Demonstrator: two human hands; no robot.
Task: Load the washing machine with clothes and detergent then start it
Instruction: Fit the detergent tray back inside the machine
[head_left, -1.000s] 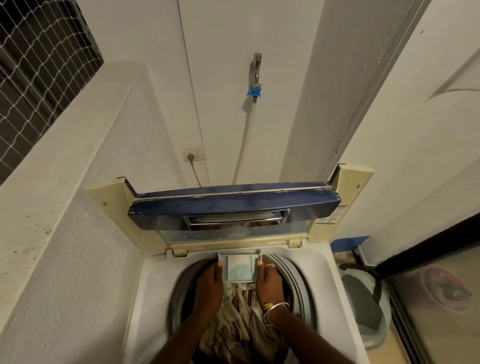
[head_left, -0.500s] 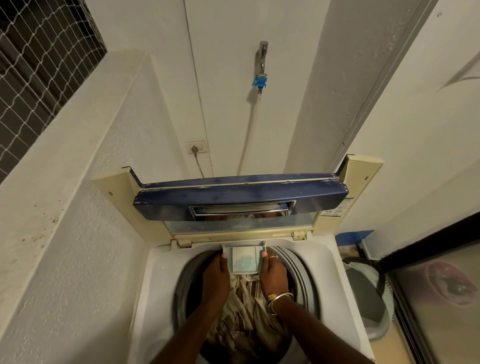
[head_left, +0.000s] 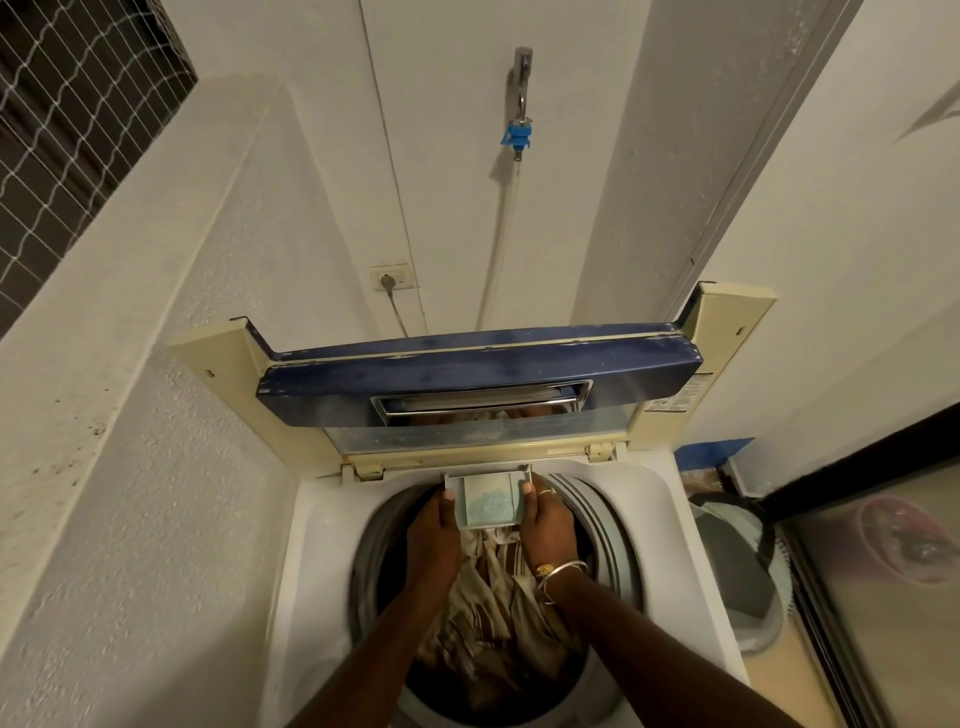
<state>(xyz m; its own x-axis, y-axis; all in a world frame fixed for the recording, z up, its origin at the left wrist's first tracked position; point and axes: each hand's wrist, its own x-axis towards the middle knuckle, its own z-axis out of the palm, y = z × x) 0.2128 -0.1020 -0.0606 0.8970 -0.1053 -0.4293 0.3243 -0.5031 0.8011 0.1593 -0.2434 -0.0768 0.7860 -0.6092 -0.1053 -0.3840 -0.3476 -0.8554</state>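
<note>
Both hands are up at the back rim of the drum, one on each side of a single small detergent drawer (head_left: 488, 501). The left hand (head_left: 434, 525) grasps its left edge with the thumb laid on top, and the right hand (head_left: 545, 525) grasps its right edge the same way. The fingers of both hands go under the tray, out of sight. The drawer sticks out from the back wall of the washing machine (head_left: 322, 519), just under the hinges, and a patch of pale blue powder lies in its one visible compartment. Below the wrists the drum holds a heap of clothes (head_left: 493, 613), brown and cream striped cloth among them; how many pieces I cannot tell. One ring (head_left: 545, 492) sits on a right finger, and at least two bangles (head_left: 563, 571), thin silver bands beside a gold piece, circle the right wrist. The blue and cream lid (head_left: 467, 384) stands open against the wall. On that wall I count one tap (head_left: 521, 78), one blue connector (head_left: 517, 132) under it with one pale hose (head_left: 501, 234) running down, and one socket (head_left: 392, 278) with a plug in it. To the right of the machine stands one round bin (head_left: 737, 571), and a netted window (head_left: 78, 104) fills the upper left corner.
</note>
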